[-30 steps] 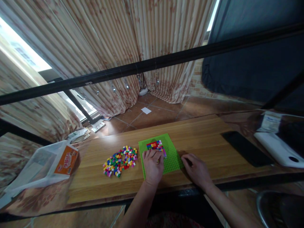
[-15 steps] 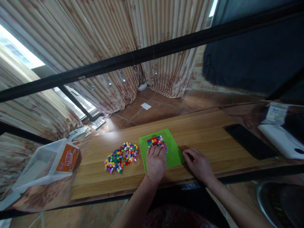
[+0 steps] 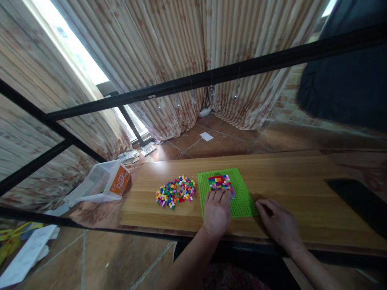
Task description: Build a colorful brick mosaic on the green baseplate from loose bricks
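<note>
A green studded baseplate (image 3: 242, 201) lies on the wooden tabletop, bearing a patch of small multicoloured bricks (image 3: 220, 182) pressed together. Over the near side of this patch is my left hand (image 3: 217, 213), fingers bent down and closed. Its fingertips hide whatever they hold. At the plate's right edge rests my right hand (image 3: 279, 221), thumb and forefinger curled together by the corner; whether they grip the edge or something small I cannot see. Loose coloured bricks (image 3: 175, 191) are spread in a pile to the left of the plate.
A clear plastic box (image 3: 102, 181) with an orange label stands beyond the table's left end. Toward the right of the wooden tabletop (image 3: 290, 177) lies a dark flat object (image 3: 356, 203). A black metal bar (image 3: 187, 82) crosses in front of the curtains (image 3: 169, 44).
The camera view has turned left, so everything sits farther right in the picture. Both hands keep nearly the same places at the baseplate.
</note>
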A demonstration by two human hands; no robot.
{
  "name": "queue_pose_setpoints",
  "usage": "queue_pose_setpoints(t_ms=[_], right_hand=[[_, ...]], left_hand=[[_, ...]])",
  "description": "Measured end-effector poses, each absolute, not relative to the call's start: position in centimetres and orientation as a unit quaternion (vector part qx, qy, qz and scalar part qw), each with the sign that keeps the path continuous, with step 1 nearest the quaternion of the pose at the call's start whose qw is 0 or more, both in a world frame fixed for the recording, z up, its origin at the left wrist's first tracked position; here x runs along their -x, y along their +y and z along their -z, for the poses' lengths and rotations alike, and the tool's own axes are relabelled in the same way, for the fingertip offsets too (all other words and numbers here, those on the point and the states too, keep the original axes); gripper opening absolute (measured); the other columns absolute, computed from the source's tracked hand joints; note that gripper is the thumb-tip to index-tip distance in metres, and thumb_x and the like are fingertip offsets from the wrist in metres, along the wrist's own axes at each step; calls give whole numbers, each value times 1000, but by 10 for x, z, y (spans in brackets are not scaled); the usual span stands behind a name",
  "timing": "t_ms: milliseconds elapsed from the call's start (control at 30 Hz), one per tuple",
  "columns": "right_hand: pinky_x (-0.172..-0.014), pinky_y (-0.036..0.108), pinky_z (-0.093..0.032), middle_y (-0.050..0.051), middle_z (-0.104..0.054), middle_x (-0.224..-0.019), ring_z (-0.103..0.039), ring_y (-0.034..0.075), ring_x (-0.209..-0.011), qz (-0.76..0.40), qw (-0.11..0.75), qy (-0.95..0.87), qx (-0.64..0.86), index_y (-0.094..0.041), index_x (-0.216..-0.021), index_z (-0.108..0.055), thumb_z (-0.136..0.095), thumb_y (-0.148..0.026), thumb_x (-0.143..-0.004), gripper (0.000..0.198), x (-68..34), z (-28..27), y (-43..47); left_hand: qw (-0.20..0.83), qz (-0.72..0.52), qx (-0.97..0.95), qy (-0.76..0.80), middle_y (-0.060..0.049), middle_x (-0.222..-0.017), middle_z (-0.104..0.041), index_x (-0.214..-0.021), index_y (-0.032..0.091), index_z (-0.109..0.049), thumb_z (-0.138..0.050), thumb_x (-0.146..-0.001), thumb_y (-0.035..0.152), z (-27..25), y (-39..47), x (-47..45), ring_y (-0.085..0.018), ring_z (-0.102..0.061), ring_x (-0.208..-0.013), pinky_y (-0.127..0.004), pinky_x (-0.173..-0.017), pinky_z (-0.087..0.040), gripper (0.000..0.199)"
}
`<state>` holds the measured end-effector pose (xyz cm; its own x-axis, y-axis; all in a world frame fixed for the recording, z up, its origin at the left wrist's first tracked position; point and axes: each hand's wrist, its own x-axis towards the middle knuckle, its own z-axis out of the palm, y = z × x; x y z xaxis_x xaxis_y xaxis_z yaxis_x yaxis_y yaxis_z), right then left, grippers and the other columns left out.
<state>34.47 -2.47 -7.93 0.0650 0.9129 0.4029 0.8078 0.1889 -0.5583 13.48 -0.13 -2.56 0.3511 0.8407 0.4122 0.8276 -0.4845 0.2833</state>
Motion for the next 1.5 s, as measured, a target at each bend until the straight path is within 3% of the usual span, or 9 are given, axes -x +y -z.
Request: queue_pose_setpoints(t_ms=[133,333,733,933,1167,1367,1500], right_hand=[[-74,31,-50,6,-70,-91,-67,20,-81,-57,365,-681,632,-22,-88,-64,-43,-46,-91,32,-346,82,-25],[-74,31,-50,5,-70,-93,-67,21,-83,-58,355,-683,636,-22,-89,-64,-43,-48,-91,33,-348,86,-25],[-71,30,-50,5,-70,-92,-67,20,-81,-45,353,-687,634,-22,-87,-64,-44,-46,-91,32,-348,85,-25],[-72,31,-50,5,-70,-91,-67,20,-80,-47,358,-686,631,-22,-88,-64,-44,-47,-91,32,-349,86,-25],[-73,31,-50,5,-70,-91,-67,20,-82,-58,367,-681,631,-22,-88,-64,-45,-45,-91,29,-346,84,-25],[-73,31,-50,4,-69,-89,-66,20,-82,-68,373,-680,628,-23,-88,-63,-46,-43,-91,26,-347,86,-25],[-73,31,-49,4,-69,-88,-66,20,-80,-80,369,-678,630,-23,-88,-62,-46,-42,-92,26,-345,84,-24]], left_hand=[[16,-311,-745,589,-7,-106,-66,-108,20,-60,-47,-89,15,36,-13,-100,-21,-57,-100,-36,-90,-44,24],[-12,-292,-635,715,-7,-103,-66,-105,19,-61,-48,-87,17,42,-2,-25,-23,-58,-99,-38,-90,-43,22],[-18,-126,-638,759,-6,-101,-68,-95,22,-69,-53,-83,24,23,21,-15,-26,-55,-98,-38,-85,-39,19],[-25,-126,-647,752,-7,-99,-69,-96,21,-66,-50,-88,26,23,21,-12,-26,-57,-97,-38,-86,-38,20],[-2,-137,-661,737,-7,-95,-70,-97,19,-66,-50,-85,15,25,27,-3,-22,-61,-90,-33,-82,-41,21],[50,-264,-616,741,-7,-94,-70,-90,20,-69,-48,-87,20,22,27,-3,-19,-64,-82,-30,-76,-45,21],[196,-426,-572,673,-5,-87,-71,-88,18,-71,-54,-82,22,15,21,-25,-17,-65,-82,-28,-76,-49,18]])
